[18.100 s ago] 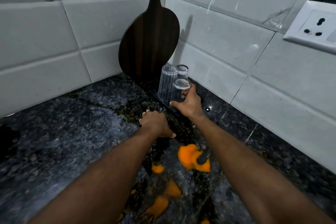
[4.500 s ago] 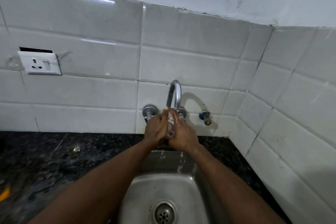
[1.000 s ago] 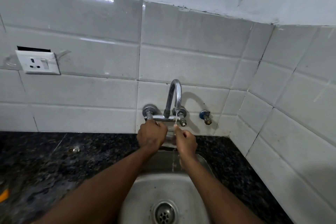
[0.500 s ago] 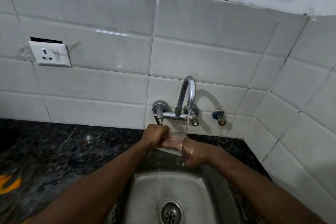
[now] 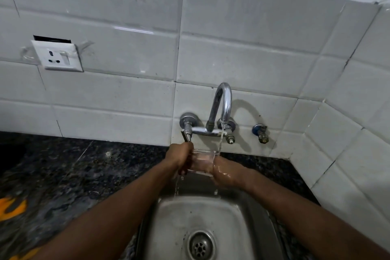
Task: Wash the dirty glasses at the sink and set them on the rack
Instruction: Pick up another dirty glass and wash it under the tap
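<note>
Two hands hold one clear glass (image 5: 202, 162) on its side between them over the sink (image 5: 213, 224): our left hand (image 5: 181, 157) is clenched around one end, our right hand (image 5: 224, 172) wraps the other. A thin stream from the tap (image 5: 220, 110) lands at the glass's right end, and water spills down into the basin. One drain (image 5: 200, 246) sits below, one socket (image 5: 57, 55) on the tiled wall, one small valve (image 5: 260, 133) to the right. Orange patches (image 5: 12, 209) on the dark counter (image 5: 73, 173) are cut off at the left edge. Our fingers behind the glass are hard to make out.
</note>
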